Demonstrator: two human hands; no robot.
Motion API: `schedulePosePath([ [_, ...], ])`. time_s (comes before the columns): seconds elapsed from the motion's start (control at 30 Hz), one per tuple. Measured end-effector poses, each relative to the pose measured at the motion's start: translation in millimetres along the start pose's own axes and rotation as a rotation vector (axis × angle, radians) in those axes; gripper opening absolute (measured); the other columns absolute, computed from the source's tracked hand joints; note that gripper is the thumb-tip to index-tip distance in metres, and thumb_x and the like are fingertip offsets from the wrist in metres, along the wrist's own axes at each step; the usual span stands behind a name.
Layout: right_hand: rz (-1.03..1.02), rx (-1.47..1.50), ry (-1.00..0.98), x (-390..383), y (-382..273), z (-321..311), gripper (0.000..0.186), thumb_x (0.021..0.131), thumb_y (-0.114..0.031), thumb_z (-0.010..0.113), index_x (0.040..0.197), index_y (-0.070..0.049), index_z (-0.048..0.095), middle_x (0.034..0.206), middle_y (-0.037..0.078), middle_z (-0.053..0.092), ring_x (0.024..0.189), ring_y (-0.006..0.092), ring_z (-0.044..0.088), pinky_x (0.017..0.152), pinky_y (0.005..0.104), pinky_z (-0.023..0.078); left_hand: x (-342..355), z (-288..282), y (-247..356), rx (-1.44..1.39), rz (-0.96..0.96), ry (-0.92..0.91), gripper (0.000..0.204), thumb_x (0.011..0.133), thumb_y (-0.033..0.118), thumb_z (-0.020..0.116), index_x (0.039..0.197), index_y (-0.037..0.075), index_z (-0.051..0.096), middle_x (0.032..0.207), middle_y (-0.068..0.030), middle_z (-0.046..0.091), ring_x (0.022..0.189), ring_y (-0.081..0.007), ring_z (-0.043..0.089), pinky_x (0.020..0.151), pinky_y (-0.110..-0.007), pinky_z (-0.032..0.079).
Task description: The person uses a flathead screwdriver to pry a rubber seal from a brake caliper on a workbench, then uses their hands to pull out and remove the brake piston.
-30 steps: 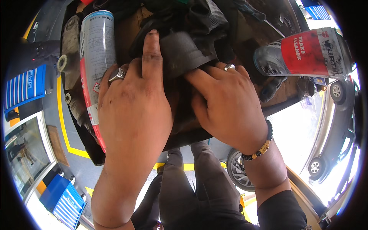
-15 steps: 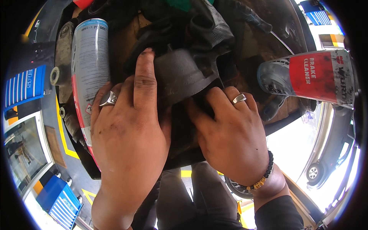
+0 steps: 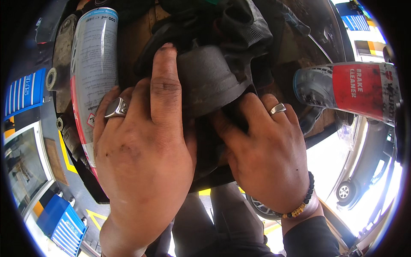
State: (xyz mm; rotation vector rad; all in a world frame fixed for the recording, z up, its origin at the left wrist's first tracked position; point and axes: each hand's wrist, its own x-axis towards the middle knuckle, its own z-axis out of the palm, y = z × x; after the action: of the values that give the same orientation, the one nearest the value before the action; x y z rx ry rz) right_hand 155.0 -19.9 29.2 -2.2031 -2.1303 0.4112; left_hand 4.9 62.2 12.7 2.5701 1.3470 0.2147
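A dark grey metal brake caliper [image 3: 207, 77] with a round, cup-shaped housing sits between my hands. My left hand [image 3: 143, 132] grips its left side, the index finger stretched up along the housing and the thumb tucked below. The fingers of my right hand [image 3: 267, 147] are curled at the caliper's lower right edge. Their tips disappear in the dark beneath it, so anything else they hold is hidden. Crumpled black gloves [image 3: 246, 30] lie just behind the caliper.
A grey-and-red spray can [image 3: 96, 55] lies along the left, beside worn metal parts [image 3: 64, 68]. Another spray can [image 3: 357, 88], red and grey, lies at the right. A dark-handled tool [image 3: 295, 21] is at the far right. Blue cabinets [image 3: 64, 220] stand beyond on the floor.
The view has shifted slightly, so the things on the worktop sit a little differently in it. Both hands keep their places on the caliper, with no clear change of grip.
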Motion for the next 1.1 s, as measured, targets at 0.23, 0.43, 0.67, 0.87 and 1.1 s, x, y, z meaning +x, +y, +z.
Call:
schedulePosePath([
  [0.23,0.023,-0.046,-0.054,-1,-1,-7,0.042,0.07,-0.015,0.078,0.112,-0.015,0.077,0.1,0.008,0.056,0.098,0.0279,0.058,0.082,0.0411,0.046,0,5,-2,0.072,0.034,0.034,0.096,0.073,0.006,0.082,0.158,0.014,0.038,0.113,-0.0187,0.074,0.105,-0.04,0.07,0.103,-0.047,0.047],
  [0.43,0.006,-0.017,-0.033,0,5,-4,0.037,0.07,-0.015,0.077,0.107,-0.014,0.078,0.1,0.008,0.056,0.095,0.027,0.058,0.08,0.0398,0.048,3,1,-4,0.003,0.026,-0.028,0.101,0.07,0.002,0.081,0.159,0.015,0.036,0.118,-0.0199,0.072,0.108,-0.0422,0.068,0.099,-0.048,0.049],
  [0.67,-0.068,-0.012,-0.021,0,7,-6,0.015,0.069,-0.017,0.079,0.082,-0.01,0.079,0.098,0.008,0.055,0.093,0.0272,0.058,0.076,0.0379,0.052,1,-18,-11,-0.003,0.12,-0.11,0.106,0.07,-0.003,0.075,0.163,0.013,0.029,0.127,-0.0213,0.068,0.115,-0.0445,0.064,0.106,-0.051,0.047],
  [0.87,-0.037,-0.042,-0.031,0,5,-4,0.014,0.068,-0.017,0.081,0.08,-0.01,0.078,0.098,0.009,0.055,0.095,0.0288,0.059,0.075,0.0378,0.054,2,-20,-17,-0.05,0.172,-0.152,0.103,0.071,-0.007,0.071,0.163,0.01,0.028,0.133,-0.0199,0.066,0.122,-0.0444,0.062,0.112,-0.051,0.044],
  [1.1,-0.1,0.032,-0.03,2,7,-6,0.015,0.069,-0.014,0.08,0.083,-0.01,0.078,0.1,0.01,0.055,0.094,0.0299,0.059,0.075,0.0394,0.054,-19,-21,-10,0.007,0.035,0.076,0.09,0.07,0.0,0.079,0.152,0.009,0.045,0.137,-0.015,0.065,0.136,-0.0396,0.055,0.118,-0.049,0.04],
])
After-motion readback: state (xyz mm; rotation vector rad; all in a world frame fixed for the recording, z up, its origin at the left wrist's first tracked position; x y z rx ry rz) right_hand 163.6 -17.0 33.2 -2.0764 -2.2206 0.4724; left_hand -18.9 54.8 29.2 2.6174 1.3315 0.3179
